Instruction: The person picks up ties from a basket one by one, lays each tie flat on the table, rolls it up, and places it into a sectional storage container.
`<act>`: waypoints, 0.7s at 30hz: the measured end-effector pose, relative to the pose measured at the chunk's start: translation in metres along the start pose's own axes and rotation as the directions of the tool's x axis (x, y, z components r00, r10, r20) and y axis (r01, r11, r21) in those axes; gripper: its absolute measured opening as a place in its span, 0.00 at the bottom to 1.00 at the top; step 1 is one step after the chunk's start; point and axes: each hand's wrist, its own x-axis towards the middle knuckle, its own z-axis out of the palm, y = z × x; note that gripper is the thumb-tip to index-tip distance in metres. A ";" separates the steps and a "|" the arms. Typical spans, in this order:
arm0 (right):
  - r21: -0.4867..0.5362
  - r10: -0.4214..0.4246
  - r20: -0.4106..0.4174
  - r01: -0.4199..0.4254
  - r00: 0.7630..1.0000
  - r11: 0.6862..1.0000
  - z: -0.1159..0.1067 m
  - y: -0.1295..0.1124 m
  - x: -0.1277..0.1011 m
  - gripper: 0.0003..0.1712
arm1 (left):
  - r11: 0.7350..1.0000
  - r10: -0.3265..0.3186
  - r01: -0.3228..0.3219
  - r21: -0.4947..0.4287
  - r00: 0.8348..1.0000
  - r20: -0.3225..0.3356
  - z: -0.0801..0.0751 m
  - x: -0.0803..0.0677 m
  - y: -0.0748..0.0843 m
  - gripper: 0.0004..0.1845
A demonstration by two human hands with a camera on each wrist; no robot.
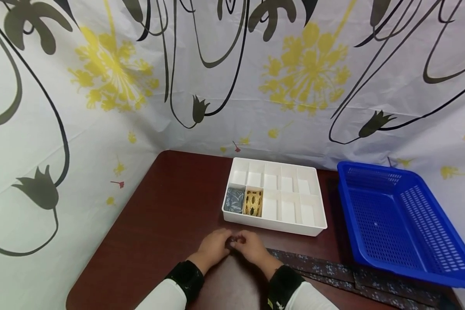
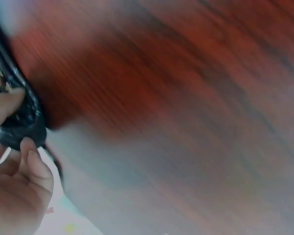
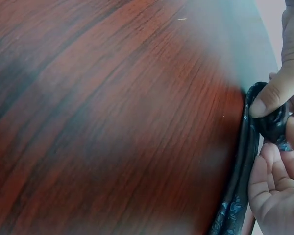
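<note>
A dark necktie with small blue flowers lies doubled along the table, its long tail (image 1: 325, 269) stretching to the right. Its near end is wound into a small roll (image 3: 273, 126), standing on edge between the two hands. My left hand (image 1: 214, 246) grips one side of the roll with curled fingers. From the other side my right hand (image 1: 252, 247) pinches it between thumb and fingers. In the left wrist view the coiled tie (image 2: 22, 132) shows at the left edge, partly covered by fingertips. Fingers hide much of the roll in the head view.
Behind the hands stands a white divided box (image 1: 279, 226). Two front-left compartments hold a grey-blue patterned fabric piece (image 1: 234, 200) and a yellow one with insect prints (image 1: 253, 202). A blue plastic basket (image 1: 387, 224) sits at the right, beside the tie's tail. Patterned cloth hangs behind the table.
</note>
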 end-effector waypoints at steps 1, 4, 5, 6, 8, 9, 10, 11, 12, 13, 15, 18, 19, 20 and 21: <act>-0.005 -0.001 -0.001 0.001 1.000 1.000 0.000 0.000 0.000 0.09 | 1.000 0.001 -0.001 -0.014 1.000 0.012 0.000 0.000 -0.001 0.18; -0.013 -0.001 -0.010 0.000 1.000 1.000 0.001 0.000 -0.001 0.08 | 0.997 0.009 -0.008 -0.071 1.000 0.024 0.000 0.000 -0.007 0.19; -0.013 0.003 -0.013 -0.003 1.000 1.000 0.001 0.000 -0.002 0.07 | 0.995 0.013 -0.011 -0.094 1.000 0.023 0.001 -0.001 -0.008 0.19; -0.013 0.006 -0.018 -0.006 1.000 1.000 0.001 0.000 -0.002 0.07 | 0.993 0.021 -0.019 -0.121 1.000 0.017 0.001 -0.001 -0.010 0.20; -0.013 0.018 -0.026 -0.019 1.000 1.000 0.001 0.000 -0.003 0.07 | 0.984 0.037 -0.036 -0.176 0.999 0.002 0.002 -0.002 -0.014 0.20; -0.014 0.026 -0.029 -0.027 0.999 1.000 0.001 -0.001 -0.003 0.06 | 0.979 0.045 -0.045 -0.200 0.999 -0.005 0.003 -0.003 -0.016 0.21; -0.015 0.035 -0.030 -0.036 0.999 0.999 0.001 -0.001 -0.003 0.06 | 0.974 0.048 -0.048 -0.221 0.999 -0.007 0.003 -0.004 -0.018 0.21; -0.018 0.047 -0.028 -0.048 0.998 0.999 0.001 -0.001 -0.003 0.06 | 0.969 0.048 -0.048 -0.241 0.999 -0.006 0.004 -0.004 -0.020 0.21; -0.029 0.053 -0.030 -0.053 0.998 0.998 0.001 -0.001 -0.003 0.06 | 0.964 0.048 -0.047 -0.260 0.999 -0.004 0.004 -0.005 -0.021 0.21; -0.040 0.056 -0.030 -0.058 0.998 0.998 0.001 -0.001 -0.003 0.05 | 0.960 0.046 -0.045 -0.276 0.999 -0.004 0.005 -0.005 -0.023 0.20; -0.070 0.053 -0.033 -0.055 0.998 0.996 0.001 -0.001 -0.003 0.05 | 0.953 0.039 -0.038 -0.301 0.999 -0.002 0.005 -0.006 -0.024 0.19; -0.151 0.013 -0.045 -0.020 0.999 0.988 0.002 -0.001 -0.003 0.06 | 0.948 0.028 -0.029 -0.316 1.000 -0.007 0.005 -0.005 -0.025 0.16; -0.170 0.000 -0.049 -0.008 0.999 0.985 0.002 0.000 -0.003 0.07 | 0.948 0.023 -0.023 -0.317 1.000 -0.005 0.005 -0.005 -0.025 0.16; -0.189 -0.015 -0.054 0.005 0.998 0.982 0.002 0.000 -0.003 0.09 | 0.949 0.016 -0.016 -0.316 1.000 -0.003 0.004 -0.005 -0.024 0.15; -0.210 -0.030 -0.060 0.016 0.998 0.978 0.002 -0.001 -0.003 0.10 | 0.952 0.015 -0.014 -0.306 1.000 0.001 0.004 -0.005 -0.023 0.15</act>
